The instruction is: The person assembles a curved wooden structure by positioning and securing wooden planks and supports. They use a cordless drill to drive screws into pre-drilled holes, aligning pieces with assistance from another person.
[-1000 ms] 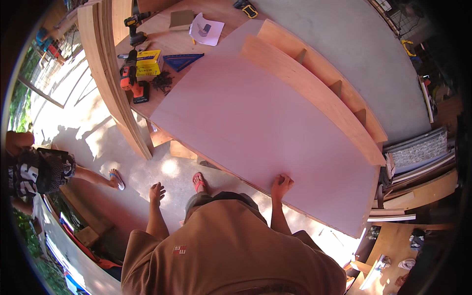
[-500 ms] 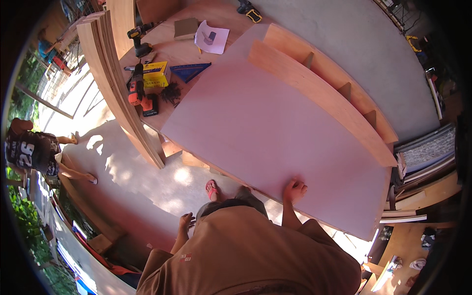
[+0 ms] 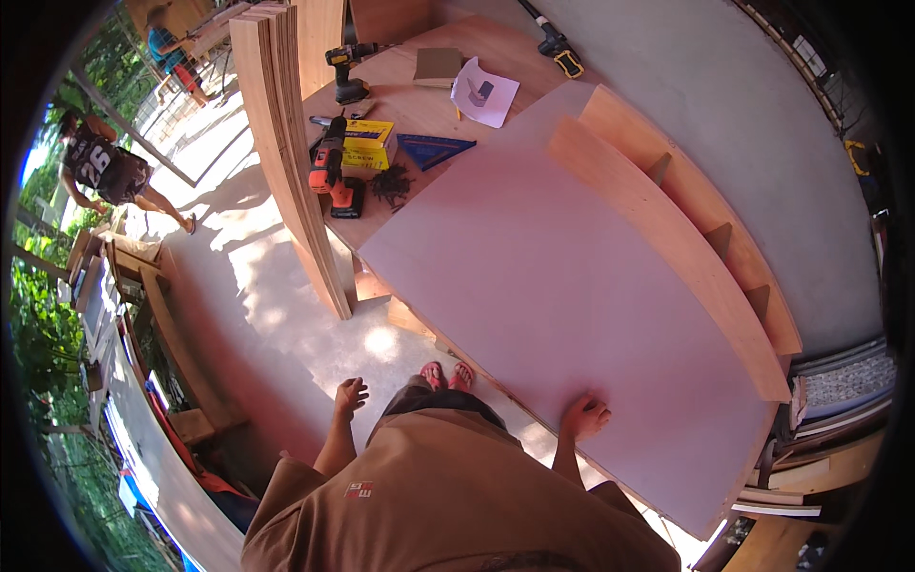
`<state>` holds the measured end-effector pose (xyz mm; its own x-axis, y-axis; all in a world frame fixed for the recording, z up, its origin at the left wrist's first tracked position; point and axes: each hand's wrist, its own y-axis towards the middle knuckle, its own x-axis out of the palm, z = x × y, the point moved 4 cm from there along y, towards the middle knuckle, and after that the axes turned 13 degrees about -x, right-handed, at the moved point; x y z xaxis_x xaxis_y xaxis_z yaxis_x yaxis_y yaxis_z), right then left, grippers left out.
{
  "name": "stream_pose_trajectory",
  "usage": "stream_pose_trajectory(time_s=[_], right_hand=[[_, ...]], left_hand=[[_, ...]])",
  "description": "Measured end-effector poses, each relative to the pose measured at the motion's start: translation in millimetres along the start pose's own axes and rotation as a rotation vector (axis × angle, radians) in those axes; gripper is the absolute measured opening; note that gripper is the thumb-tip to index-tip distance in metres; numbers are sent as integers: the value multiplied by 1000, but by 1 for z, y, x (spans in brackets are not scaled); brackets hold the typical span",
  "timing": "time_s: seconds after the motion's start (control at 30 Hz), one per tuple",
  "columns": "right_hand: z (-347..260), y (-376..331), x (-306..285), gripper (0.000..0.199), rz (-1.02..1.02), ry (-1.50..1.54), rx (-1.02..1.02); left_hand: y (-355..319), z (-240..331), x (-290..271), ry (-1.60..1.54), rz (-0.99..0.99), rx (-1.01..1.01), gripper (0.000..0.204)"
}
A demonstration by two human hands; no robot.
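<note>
Bright dappled sunlight, perhaps from the left; fisheye-bent, dark edges

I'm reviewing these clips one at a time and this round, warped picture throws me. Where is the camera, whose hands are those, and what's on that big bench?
The camera sits on a person's head and looks down, so the wide lens bends straight edges. The brown shirt at the bottom is that person's own. Their right hand rests flat on a large pale sheet lying on the workbench. Their left hand hangs free over the concrete floor, holding nothing. Farther along the bench lie an orange drill, a yellow box, a blue triangular square and a sheet of paper. Curved wooden pieces run along the sheet's far edge. Another person stands at upper left.
</note>
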<state>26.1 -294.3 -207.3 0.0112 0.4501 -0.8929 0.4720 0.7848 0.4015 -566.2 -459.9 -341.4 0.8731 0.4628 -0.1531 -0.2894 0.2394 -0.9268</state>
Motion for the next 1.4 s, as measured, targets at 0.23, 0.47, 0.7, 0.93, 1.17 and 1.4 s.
stream_pose_trajectory(time_s=[0.23,0.47,0.7,0.93,1.17,1.4], right_hand=[[23,1,10,51,36,229,38],[-69,6,-5,43,175,462,115],[-355,-53,16,24,-156,1092,-78],[-577,-125,-45,31,-801,1116,-515],[-685,-137,-72,48,-967,1233,-595],[-781,-134,-38,89,-647,1191,-659]], left_hand=[[58,-59,-13,537,81,9,52],[101,15,-90,298,23,-107,43],[154,215,-230,93,49,203,52],[105,453,-281,39,106,660,57],[22,593,-251,60,144,1027,77],[-2,618,-230,146,13,1111,64]])
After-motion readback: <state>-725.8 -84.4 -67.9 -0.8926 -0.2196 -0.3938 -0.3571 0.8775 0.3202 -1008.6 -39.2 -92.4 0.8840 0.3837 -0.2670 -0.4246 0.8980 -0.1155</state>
